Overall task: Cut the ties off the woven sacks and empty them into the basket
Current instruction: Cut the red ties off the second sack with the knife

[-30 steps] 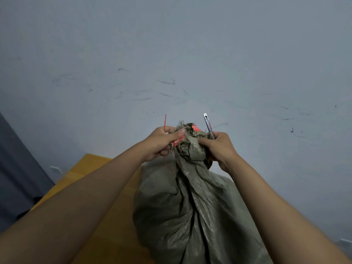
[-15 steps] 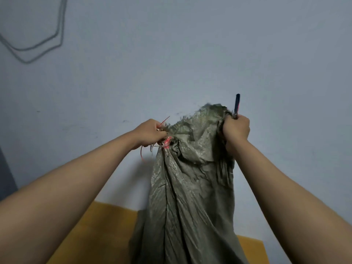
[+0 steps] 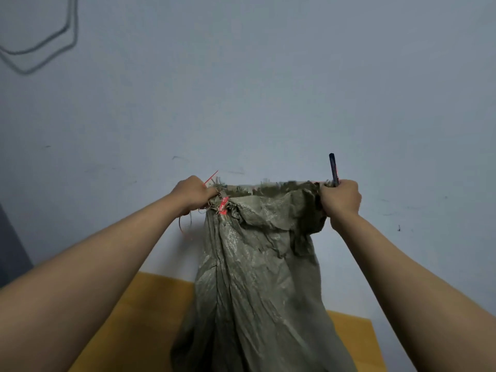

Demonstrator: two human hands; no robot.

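Left hand (image 3: 197, 194), left of centre in the frame, is clenched on one corner of the sack (image 3: 257, 277) mouth, with the cut red tie (image 3: 223, 205) bunched at the same corner; one thin red end pokes up past the knuckles and loose threads dangle under the wrist. Right hand (image 3: 341, 196), right of centre, is fisted round the opposite corner of the mouth and also grips the cutter (image 3: 332, 169), whose dark end sticks straight up out of the fist. Between the two fists the frayed rim is pulled taut and level, so the mouth looks open. The body of the sack hangs down the middle of the frame, wrinkled, its lower part running off the bottom edge in front of a yellow-brown table (image 3: 150, 318). Behind is a grey wall (image 3: 255, 76), with a cable (image 3: 40, 47) looped at upper left. The basket is not in view, so its position cannot be told. Judgement: the tie seems off; the step in hand is opening and lifting for the tip-out. To do it well, keep both corners gripped wide, mind the cutter's tip beside the cloth, and shed the tie so it does not drop in with the contents.
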